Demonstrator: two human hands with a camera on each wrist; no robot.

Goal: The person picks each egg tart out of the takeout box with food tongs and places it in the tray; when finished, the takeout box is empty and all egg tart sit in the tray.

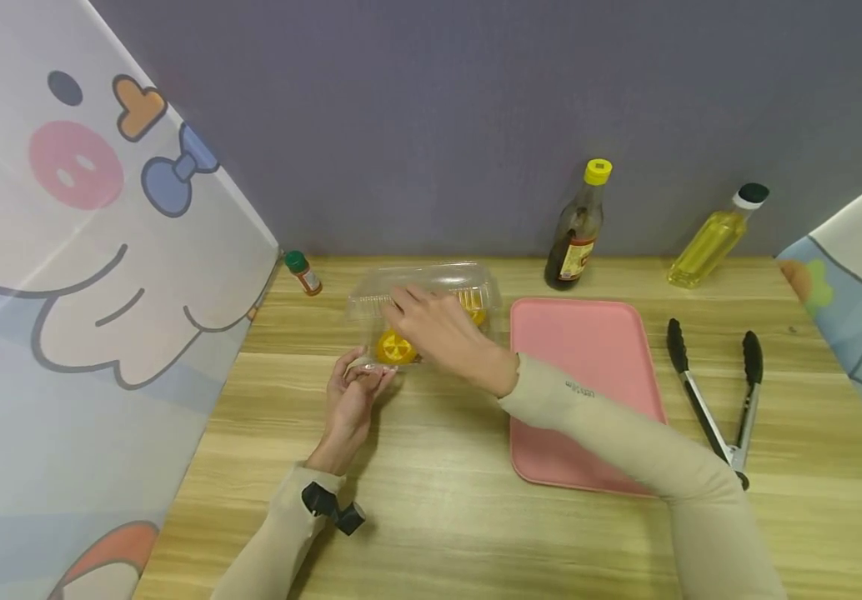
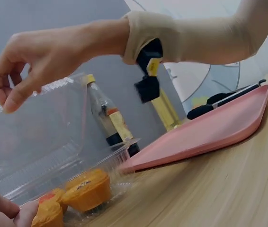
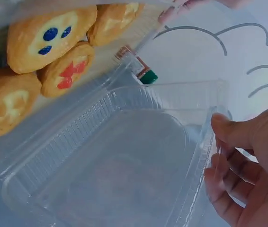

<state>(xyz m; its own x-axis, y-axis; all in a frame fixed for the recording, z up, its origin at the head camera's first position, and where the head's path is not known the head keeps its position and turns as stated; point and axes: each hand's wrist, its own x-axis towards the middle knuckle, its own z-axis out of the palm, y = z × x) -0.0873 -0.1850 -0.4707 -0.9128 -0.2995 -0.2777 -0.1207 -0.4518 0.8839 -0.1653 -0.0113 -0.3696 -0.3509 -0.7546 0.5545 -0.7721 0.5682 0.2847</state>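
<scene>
A clear plastic box (image 1: 489, 312) has its lid (image 3: 124, 161) raised, hinged at the far side. Inside lie several round orange-yellow pastries (image 3: 53, 35), one with dark blue spots and one with a red pattern; in the left wrist view another pastry (image 2: 89, 190) sits near the box's side. My right hand (image 1: 438, 329) pinches the lid's edge between thumb and fingers, as the right wrist view shows, with the hand (image 2: 44, 61) above the pastries. My left hand (image 1: 352, 400) grips the box's near left corner.
A pink tray (image 1: 581, 454) lies right of the box, under my right forearm. Black-tipped tongs (image 1: 701, 408) lie open farther right. A dark sauce bottle (image 1: 573, 242) and an oil bottle (image 1: 709, 247) stand along the back wall. At the back left stands a small green-capped jar (image 1: 303, 273).
</scene>
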